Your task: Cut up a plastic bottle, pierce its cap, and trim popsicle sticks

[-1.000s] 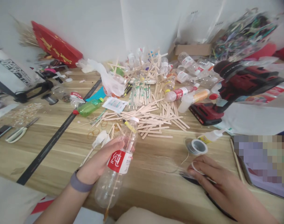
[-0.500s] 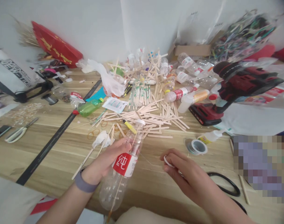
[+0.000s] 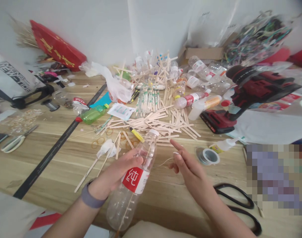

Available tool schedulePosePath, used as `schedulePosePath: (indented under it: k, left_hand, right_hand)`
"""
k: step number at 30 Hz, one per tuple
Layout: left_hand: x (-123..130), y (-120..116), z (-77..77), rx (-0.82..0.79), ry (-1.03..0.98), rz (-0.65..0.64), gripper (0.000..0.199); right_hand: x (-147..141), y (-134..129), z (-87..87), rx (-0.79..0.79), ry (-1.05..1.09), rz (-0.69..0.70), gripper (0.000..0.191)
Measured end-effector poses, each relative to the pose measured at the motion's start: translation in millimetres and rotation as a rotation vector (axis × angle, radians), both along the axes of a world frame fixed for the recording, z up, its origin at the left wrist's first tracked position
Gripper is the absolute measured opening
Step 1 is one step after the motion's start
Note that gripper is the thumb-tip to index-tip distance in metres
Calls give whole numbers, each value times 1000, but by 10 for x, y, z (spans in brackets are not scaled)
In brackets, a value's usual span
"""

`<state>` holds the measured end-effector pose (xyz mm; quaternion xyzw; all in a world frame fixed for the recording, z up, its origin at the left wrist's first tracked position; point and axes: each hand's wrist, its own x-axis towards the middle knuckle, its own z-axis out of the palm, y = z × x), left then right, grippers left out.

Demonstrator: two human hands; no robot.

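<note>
My left hand [image 3: 127, 167] is wrapped round the neck side of a clear plastic bottle [image 3: 121, 208], which tilts with its white cap away from me. The bottle has a red and white label, and a thin pale line runs along it to a brown piece at its base. To its right is my right hand [image 3: 188, 165], its index finger stretched out toward the sticks and its other fingers curled in. At the thumb and curled fingers shows a small white bit, and a thin pale thread [image 3: 166, 161] trails from there toward the bottle.
Wooden craft sticks [image 3: 153, 122] lie heaped ahead, with several bottles behind them. On the right are a red cordless drill [image 3: 240, 99], a wire spool [image 3: 210, 156], a glue bottle [image 3: 222, 145] and black-handled scissors [image 3: 235, 196]. A green bottle [image 3: 94, 114] and white-handled scissors [image 3: 17, 142] lie left.
My right hand has turned and its index finger has stretched out; the white ring seen in it before is mostly hidden. The thread now hangs slack and curled. The bottle has shifted slightly.
</note>
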<state>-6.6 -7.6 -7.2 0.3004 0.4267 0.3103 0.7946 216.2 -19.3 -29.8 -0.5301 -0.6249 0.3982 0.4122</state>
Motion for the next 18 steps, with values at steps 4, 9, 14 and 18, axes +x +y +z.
schedulePosePath:
  k: [4, 9, 14, 18]
  left_hand:
    - [26, 9, -25, 36, -26, -24, 52]
    - [7, 9, -45, 43, 2, -23, 56]
    - [-17, 2, -13, 59, 47, 15, 49]
    - [-42, 10, 24, 75, 50, 47, 44]
  right_hand:
    - [-85, 3, -5, -103, 134, -60, 52]
    - [-101, -60, 32, -122, 183, -43, 60]
    - [-5, -169, 60, -165, 186, -15, 51]
    - [136, -273, -17, -166, 180, -44, 47]
